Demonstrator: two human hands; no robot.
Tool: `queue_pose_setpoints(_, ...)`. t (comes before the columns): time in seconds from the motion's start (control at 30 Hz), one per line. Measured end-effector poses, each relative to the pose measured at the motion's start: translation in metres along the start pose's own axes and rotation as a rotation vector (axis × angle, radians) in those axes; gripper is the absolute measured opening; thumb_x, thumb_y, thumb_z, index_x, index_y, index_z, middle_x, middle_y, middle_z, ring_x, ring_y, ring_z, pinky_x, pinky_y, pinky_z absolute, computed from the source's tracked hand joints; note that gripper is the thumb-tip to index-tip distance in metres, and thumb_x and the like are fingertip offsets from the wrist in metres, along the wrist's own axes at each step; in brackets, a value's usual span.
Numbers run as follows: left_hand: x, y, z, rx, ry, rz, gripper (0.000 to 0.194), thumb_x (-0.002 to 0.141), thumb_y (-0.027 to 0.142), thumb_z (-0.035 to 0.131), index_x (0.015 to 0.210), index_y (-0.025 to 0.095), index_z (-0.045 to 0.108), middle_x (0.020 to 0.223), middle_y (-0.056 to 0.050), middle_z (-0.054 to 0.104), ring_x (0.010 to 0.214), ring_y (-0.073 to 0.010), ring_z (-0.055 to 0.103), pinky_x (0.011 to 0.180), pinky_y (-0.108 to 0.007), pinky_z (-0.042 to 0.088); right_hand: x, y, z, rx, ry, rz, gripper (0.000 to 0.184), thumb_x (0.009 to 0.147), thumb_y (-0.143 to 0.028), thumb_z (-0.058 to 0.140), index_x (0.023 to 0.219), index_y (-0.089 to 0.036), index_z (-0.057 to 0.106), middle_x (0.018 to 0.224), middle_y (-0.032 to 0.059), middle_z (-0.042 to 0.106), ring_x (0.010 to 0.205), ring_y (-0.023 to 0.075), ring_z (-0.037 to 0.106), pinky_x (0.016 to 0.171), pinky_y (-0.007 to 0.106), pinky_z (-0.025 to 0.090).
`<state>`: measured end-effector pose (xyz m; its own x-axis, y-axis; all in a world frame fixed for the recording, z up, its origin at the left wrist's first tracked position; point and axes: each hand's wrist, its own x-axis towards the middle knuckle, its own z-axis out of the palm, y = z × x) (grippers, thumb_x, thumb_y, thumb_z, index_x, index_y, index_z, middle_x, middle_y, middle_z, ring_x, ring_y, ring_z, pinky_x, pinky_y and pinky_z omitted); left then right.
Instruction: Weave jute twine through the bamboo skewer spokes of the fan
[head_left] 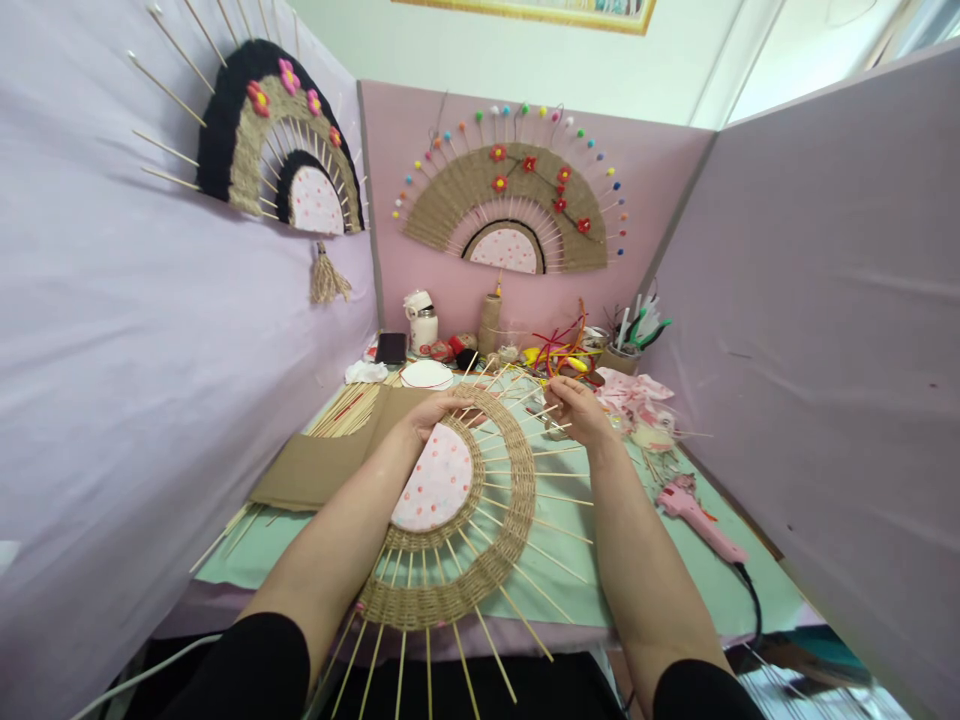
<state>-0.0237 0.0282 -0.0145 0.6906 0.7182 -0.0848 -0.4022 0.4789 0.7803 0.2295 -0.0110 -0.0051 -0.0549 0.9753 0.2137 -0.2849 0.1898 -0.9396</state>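
A half-round woven fan (521, 480) of tan twine on thin wooden sticks is tilted in front of me over the table edge. Its centre is a white half-disc (441, 478) with pinkish dots. My left hand (441, 408) is closed around the fan's upper part, by the end of the straight edge; some of its fingers are hidden behind the weave. At the tips of the upper right sticks, my right hand (576, 408) pinches with thumb and forefinger. What sits in that pinch is too small to make out. Bare stick ends (551, 550) spread outward from the woven band.
Brown cardboard (300, 470) and loose sticks (349, 412) lie left. A pink glue gun (701, 520) with black cord rests right. Behind stand a white bottle (422, 325), a twine spool (490, 325) and a tool pot (621, 358). Two finished fans (442, 205) hang on partition walls.
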Motion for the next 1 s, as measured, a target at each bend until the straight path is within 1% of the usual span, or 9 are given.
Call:
queue_pose_setpoints(0.07,-0.001,0.003,0.0,-0.008,0.029,0.038,0.037,0.072,-0.002,0.055,0.106,0.012,0.06,0.101,-0.01,0.068,0.086,-0.018,0.066,0.075,-0.028,0.053,0.0,0.0,-0.001,-0.033,-0.015,0.005,0.027,0.064,-0.039,0.071,0.07,-0.019,0.054,0.051,-0.0069,0.034,0.043,0.0058,0.025,0.04,0.021,0.021)
queue_pose_setpoints(0.2,-0.003,0.01,-0.003,-0.041,0.074,0.106,0.038,0.072,-0.001,0.055,0.107,0.013,0.061,0.098,-0.008,0.069,0.084,-0.0159,0.067,0.08,-0.027,0.052,0.0,0.004,0.001,-0.117,-0.047,0.052,0.03,0.064,-0.044,0.07,0.07,-0.018,0.055,0.05,-0.0073,0.029,0.043,0.006,0.024,0.041,0.022,0.018)
queue_pose_setpoints(0.3,-0.005,0.014,-0.005,-0.082,0.075,0.12,0.041,0.073,0.0,0.054,0.112,0.014,0.059,0.105,-0.008,0.067,0.091,-0.0164,0.065,0.084,-0.028,0.05,0.001,0.007,0.004,-0.136,-0.059,0.07,0.032,0.065,-0.045,0.069,0.079,-0.018,0.06,0.05,-0.0078,0.027,0.044,0.0063,0.023,0.042,0.023,0.018)
queue_pose_setpoints(0.4,-0.008,0.017,-0.006,-0.129,0.081,0.155,0.043,0.075,0.0,0.051,0.115,0.015,0.057,0.111,-0.009,0.065,0.097,-0.0166,0.063,0.086,-0.028,0.049,0.002,0.008,0.007,-0.124,-0.071,0.071,0.035,0.065,-0.042,0.069,0.089,-0.017,0.062,0.05,-0.0082,0.026,0.045,0.0061,0.023,0.042,0.022,0.017)
queue_pose_setpoints(0.53,-0.011,0.017,-0.007,-0.152,0.043,0.17,0.044,0.078,0.004,0.048,0.12,0.015,0.056,0.114,-0.009,0.063,0.099,-0.0175,0.062,0.085,-0.029,0.049,0.001,0.009,0.011,-0.11,-0.082,0.097,0.036,0.062,-0.036,0.071,0.091,-0.017,0.064,0.051,-0.0076,0.03,0.046,0.0059,0.026,0.042,0.022,0.014)
queue_pose_setpoints(0.67,-0.01,0.015,-0.012,-0.143,0.036,0.162,0.043,0.078,0.006,0.047,0.12,0.012,0.056,0.11,-0.01,0.065,0.093,-0.0154,0.063,0.081,-0.025,0.05,-0.001,0.012,0.012,-0.163,-0.138,0.161,0.031,0.062,-0.035,0.07,0.086,-0.016,0.066,0.049,-0.0082,0.029,0.044,0.0051,0.023,0.043,0.022,0.014)
queue_pose_setpoints(0.8,-0.006,0.016,-0.021,-0.186,0.043,0.136,0.042,0.077,0.006,0.046,0.118,0.01,0.057,0.102,-0.009,0.067,0.081,-0.0121,0.064,0.077,-0.021,0.05,-0.002,0.017,0.015,-0.253,-0.241,0.231,0.029,0.061,-0.031,0.071,0.084,-0.015,0.068,0.05,-0.0066,0.036,0.045,0.0051,0.024,0.045,0.023,0.015)
queue_pose_setpoints(0.87,-0.004,0.017,-0.026,-0.208,0.053,0.124,0.042,0.077,0.008,0.046,0.118,0.01,0.057,0.101,-0.009,0.067,0.08,-0.0124,0.064,0.076,-0.021,0.051,0.0,0.02,0.018,-0.227,-0.23,0.22,0.031,0.062,-0.032,0.071,0.089,-0.016,0.068,0.052,-0.0063,0.037,0.045,0.0053,0.025,0.044,0.023,0.015)
queue_pose_setpoints(1.0,-0.002,0.018,-0.03,-0.218,0.09,0.156,0.041,0.077,0.011,0.046,0.117,0.008,0.056,0.099,-0.009,0.068,0.081,-0.0144,0.064,0.077,-0.023,0.05,0.004,0.028,0.022,-0.115,-0.17,0.172,0.034,0.065,-0.034,0.07,0.094,-0.016,0.066,0.053,-0.0083,0.028,0.044,0.0047,0.019,0.044,0.023,0.013)
